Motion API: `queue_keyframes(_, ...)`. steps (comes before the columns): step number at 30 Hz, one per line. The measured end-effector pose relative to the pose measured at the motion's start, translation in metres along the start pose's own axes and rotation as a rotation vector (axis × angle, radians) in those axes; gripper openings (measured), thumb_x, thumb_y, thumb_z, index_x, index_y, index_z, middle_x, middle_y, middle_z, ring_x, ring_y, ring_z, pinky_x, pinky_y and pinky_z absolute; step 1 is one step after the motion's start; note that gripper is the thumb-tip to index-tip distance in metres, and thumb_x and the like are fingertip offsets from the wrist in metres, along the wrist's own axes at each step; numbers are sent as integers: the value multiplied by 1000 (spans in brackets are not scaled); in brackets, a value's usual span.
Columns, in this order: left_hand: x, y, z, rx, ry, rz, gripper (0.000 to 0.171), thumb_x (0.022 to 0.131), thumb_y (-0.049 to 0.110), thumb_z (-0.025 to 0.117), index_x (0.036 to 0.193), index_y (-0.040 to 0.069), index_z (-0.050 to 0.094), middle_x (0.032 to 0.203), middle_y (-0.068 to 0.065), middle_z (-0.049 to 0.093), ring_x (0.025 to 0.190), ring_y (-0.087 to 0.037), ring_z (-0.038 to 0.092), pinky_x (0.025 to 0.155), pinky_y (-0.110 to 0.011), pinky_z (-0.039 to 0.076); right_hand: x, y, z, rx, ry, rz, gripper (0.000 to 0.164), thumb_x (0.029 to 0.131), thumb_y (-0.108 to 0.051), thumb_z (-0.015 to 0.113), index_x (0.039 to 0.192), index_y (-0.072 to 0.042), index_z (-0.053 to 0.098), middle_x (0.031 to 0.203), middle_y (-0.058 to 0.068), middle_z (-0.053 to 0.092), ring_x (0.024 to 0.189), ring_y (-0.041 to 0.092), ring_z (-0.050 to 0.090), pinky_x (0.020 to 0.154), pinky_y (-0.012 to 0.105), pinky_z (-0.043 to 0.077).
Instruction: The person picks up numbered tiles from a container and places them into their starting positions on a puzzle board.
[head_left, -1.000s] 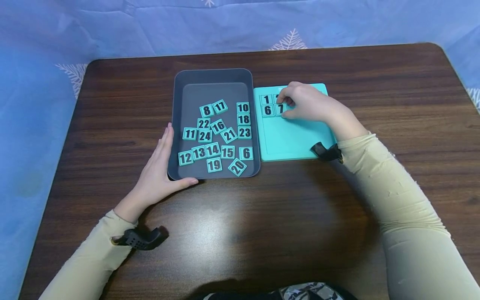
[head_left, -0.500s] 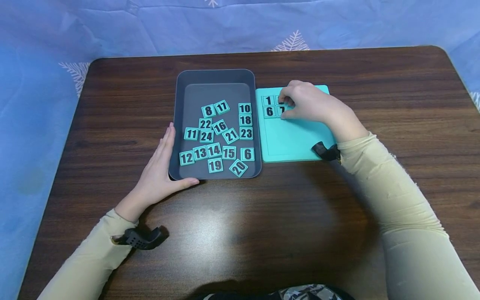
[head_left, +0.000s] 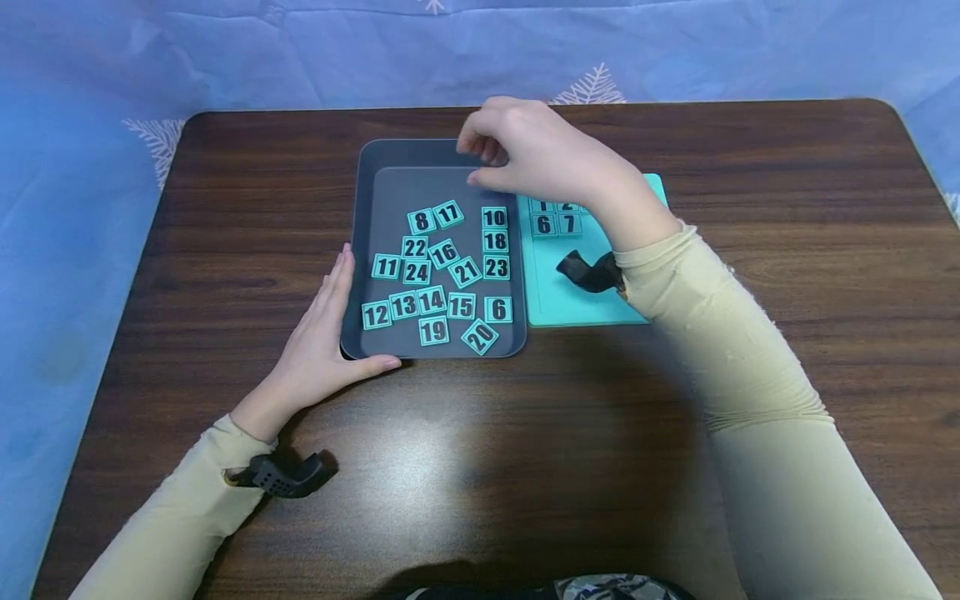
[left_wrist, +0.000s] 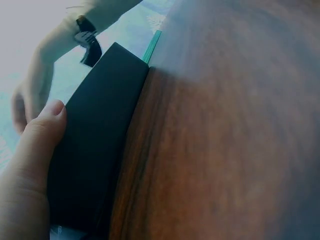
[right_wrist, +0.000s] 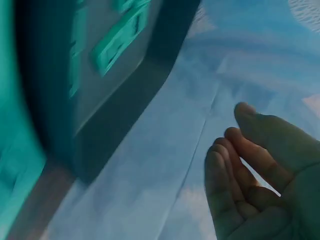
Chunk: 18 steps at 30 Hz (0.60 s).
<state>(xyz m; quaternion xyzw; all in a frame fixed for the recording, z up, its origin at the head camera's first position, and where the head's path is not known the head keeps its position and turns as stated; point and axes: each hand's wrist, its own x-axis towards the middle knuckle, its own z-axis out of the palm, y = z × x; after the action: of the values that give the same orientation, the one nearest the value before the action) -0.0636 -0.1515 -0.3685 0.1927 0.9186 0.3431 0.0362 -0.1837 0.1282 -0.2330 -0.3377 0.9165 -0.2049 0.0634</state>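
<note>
In the head view, my left hand [head_left: 311,342] lies along the left side of a dark grey tray [head_left: 365,192]. Its fingers are straight against the wall, and the thumb touches the near side. Small turquoise number tiles lie scattered in the tray, among them the 8 tile [head_left: 421,222] and the 17 tile [head_left: 448,214]. My right hand [head_left: 536,154] hovers over the tray's far right corner. In the right wrist view its fingers are loosely bent, thumb apart, holding nothing. Below its wrist lies a turquoise board [head_left: 577,292] with the 6 tile [head_left: 543,225] and 7 tile [head_left: 569,224] in it.
The board sits against the tray's right side on a brown wooden table [head_left: 420,467]. A blue cloth with snowflakes [head_left: 480,50] hangs behind the far edge. My right forearm covers part of the board. Black bands are on both wrists.
My right hand has left the tiles at the board's upper left and moved left and away from me, over the tray's far corner. The left hand stays at the tray.
</note>
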Motion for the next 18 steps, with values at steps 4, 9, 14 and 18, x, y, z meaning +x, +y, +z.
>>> queue_keyframes(4, 1, 1, 2, 1, -4, 0, 121, 62, 52, 77, 146, 26, -8, 153, 5, -6, 139, -15, -1, 104, -57, 16, 22, -8, 15, 64, -9, -39, 27, 85, -18, 62, 110, -6, 60, 102, 7, 55, 89, 14, 51, 81, 25, 42)
queue_keyframes(9, 2, 3, 3, -6, -11, -1, 121, 63, 51, 77, 146, 26, -8, 153, 5, -6, 139, -15, -1, 103, -59, 17, 41, -5, 38, 150, -73, -63, 28, 84, -17, 63, 110, -5, 60, 102, 8, 57, 89, 13, 53, 81, 24, 42)
queue_keyframes(14, 3, 4, 3, -14, -16, -7, 120, 64, 51, 76, 145, 27, -8, 152, 6, -8, 139, -15, -1, 102, -60, 17, 53, 1, 52, 185, -167, -19, 33, 85, -17, 63, 114, -4, 58, 105, 9, 58, 92, 15, 52, 84, 26, 42)
queue_keyframes(18, 5, 4, 3, -14, -17, -7, 120, 64, 51, 76, 145, 27, -8, 152, 8, -8, 139, -15, -1, 102, -60, 17, 60, 5, 59, 114, -262, 35, 36, 85, -18, 62, 117, -4, 55, 109, 10, 55, 97, 18, 49, 87, 29, 40)
